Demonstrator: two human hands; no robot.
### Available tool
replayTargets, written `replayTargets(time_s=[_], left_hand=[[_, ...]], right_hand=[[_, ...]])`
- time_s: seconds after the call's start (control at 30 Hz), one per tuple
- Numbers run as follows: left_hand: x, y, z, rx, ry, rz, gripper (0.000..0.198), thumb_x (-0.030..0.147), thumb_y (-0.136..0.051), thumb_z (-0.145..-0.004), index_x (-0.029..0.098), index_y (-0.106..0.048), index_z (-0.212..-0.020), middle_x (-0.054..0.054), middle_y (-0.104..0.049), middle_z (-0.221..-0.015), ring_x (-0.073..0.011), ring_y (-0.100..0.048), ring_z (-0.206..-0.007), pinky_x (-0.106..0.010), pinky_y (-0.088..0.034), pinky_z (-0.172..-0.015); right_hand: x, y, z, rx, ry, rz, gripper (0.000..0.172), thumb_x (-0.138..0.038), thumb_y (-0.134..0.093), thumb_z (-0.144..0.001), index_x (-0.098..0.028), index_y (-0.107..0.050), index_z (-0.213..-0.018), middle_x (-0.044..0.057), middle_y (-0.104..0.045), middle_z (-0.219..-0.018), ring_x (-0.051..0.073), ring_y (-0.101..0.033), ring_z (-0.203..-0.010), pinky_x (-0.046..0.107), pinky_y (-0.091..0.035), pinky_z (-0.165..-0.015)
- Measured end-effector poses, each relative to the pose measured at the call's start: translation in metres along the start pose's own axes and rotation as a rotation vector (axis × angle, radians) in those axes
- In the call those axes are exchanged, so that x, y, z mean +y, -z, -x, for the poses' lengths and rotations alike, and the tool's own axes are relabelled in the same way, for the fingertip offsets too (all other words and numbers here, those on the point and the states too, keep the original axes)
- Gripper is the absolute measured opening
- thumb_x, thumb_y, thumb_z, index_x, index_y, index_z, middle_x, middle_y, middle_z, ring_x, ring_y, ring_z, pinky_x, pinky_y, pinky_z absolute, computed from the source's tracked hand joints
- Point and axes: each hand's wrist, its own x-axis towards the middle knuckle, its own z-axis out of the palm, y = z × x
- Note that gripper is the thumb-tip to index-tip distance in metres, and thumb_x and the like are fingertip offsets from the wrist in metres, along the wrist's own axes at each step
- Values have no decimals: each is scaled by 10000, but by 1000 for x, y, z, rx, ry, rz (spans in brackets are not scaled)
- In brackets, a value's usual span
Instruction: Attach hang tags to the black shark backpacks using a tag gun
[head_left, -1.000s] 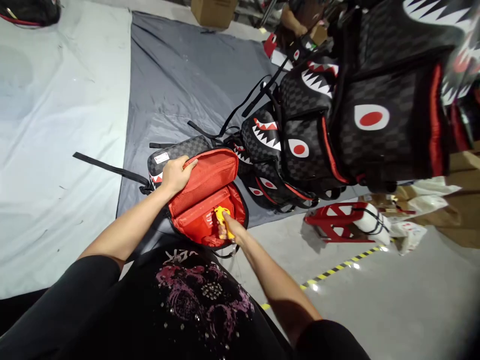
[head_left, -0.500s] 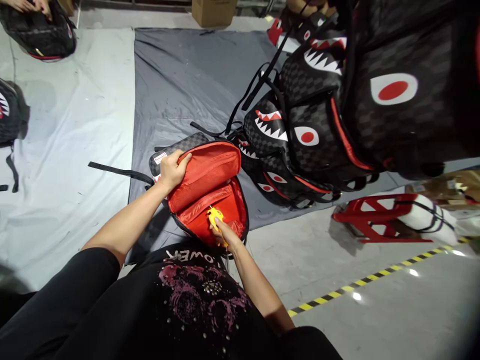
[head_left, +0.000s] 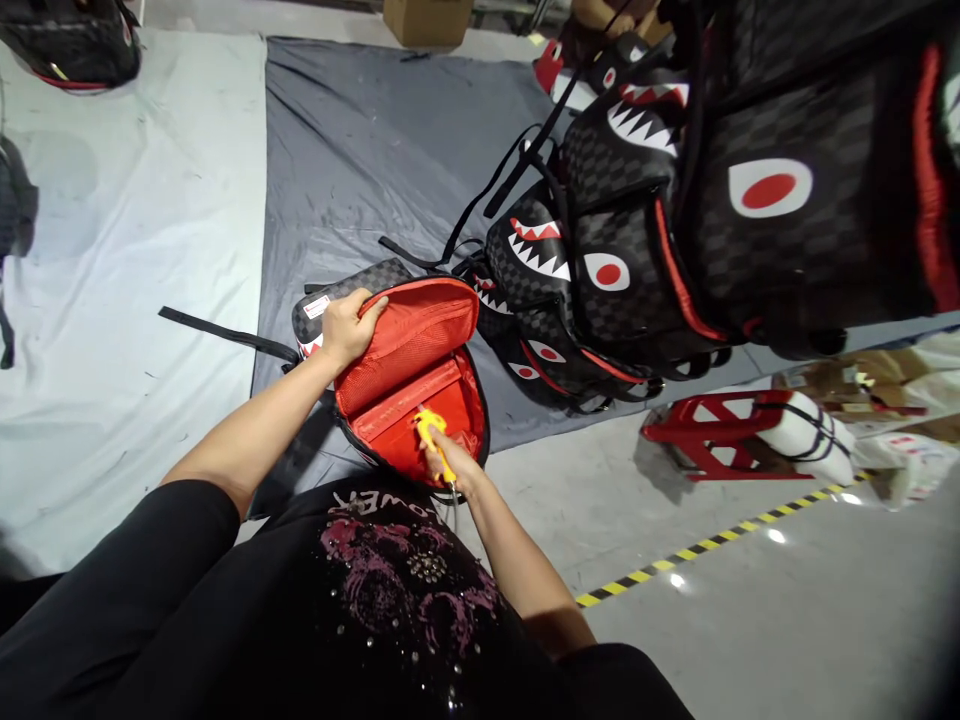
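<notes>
An open black checkered backpack point(head_left: 409, 375) with red lining lies on the grey sheet in front of me. My left hand point(head_left: 346, 325) grips the top edge of its opened flap and holds it up. My right hand point(head_left: 448, 462) is closed round a small yellow tool point(head_left: 431, 432), whose tip sits inside the red compartment near the lower rim. A thin cord hangs down from that hand.
A tall heap of shark-face backpacks point(head_left: 637, 220) rises at the right. A red stool point(head_left: 712, 435) lies on its side on the concrete. Yellow-black floor tape point(head_left: 697, 550) runs diagonally. More bags point(head_left: 75, 45) sit at the far left; a cardboard box point(head_left: 427, 20) stands behind.
My right hand with the yellow tool has drawn slightly back toward the bag's lower rim. My left hand keeps its hold on the flap. The view has shifted a little.
</notes>
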Motion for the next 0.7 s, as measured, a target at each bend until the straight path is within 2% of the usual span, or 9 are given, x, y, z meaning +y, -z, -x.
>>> replayTargets(time_s=[0.1, 0.23, 0.37, 0.43, 0.5, 0.57, 0.7], left_hand=[[-1, 0, 0, -16, -6, 23, 445, 533, -461, -919, 174, -597, -695, 2, -529, -575, -121, -484, -546, -255, -312, -580], [1, 0, 1, -45, -18, 25, 442, 533, -462, -920, 172, -609, -712, -7, -556, -598, -126, -501, -561, -255, -318, -584], [3, 1, 3, -63, -22, 4, 447, 528, -448, -928, 168, -616, -725, -21, -580, -622, -140, -531, -582, -265, -324, -591], [4, 2, 4, -63, -17, -4, 449, 529, -441, -930, 169, -617, -727, -22, -580, -622, -142, -531, -582, -268, -324, -593], [5, 3, 5, -56, -10, -10, 454, 535, -438, -928, 170, -613, -722, -20, -573, -610, -142, -524, -575, -270, -316, -588], [5, 4, 5, -52, -2, -9, 460, 543, -437, -926, 172, -607, -714, -17, -565, -599, -143, -517, -569, -272, -307, -582], [5, 1, 4, -67, 34, 11, 449, 547, -451, -917, 178, -599, -707, -10, -558, -587, -145, -519, -567, -271, -301, -576]], right_hand=[[-14, 9, 18, -38, -121, 246, 349, -456, -616, -887, -175, -522, -702, -60, -362, -365, 94, -301, -301, 215, -240, -308], [-65, 37, 45, 137, -101, 516, 267, -370, -668, -869, -177, -513, -770, -77, -400, -367, 85, -322, -267, 201, -220, -310], [-112, 49, 74, 381, -255, 1258, 275, -402, -651, -869, -134, -593, -873, -16, -495, -434, 152, -472, -298, 236, -305, -352], [-122, 49, 87, 356, -354, 1458, 319, -436, -625, -883, -120, -612, -922, 16, -533, -466, 173, -499, -311, 253, -335, -367], [-124, 49, 99, 285, -397, 1471, 323, -437, -597, -904, -119, -605, -957, 18, -531, -455, 176, -490, -306, 257, -339, -361], [-121, 52, 107, 245, -379, 1358, 280, -412, -590, -913, -135, -582, -947, -6, -501, -436, 162, -467, -302, 247, -328, -345], [-112, 62, 114, 332, -170, 923, 245, -390, -570, -914, -192, -476, -805, -61, -411, -421, 112, -385, -294, 222, -282, -310]])
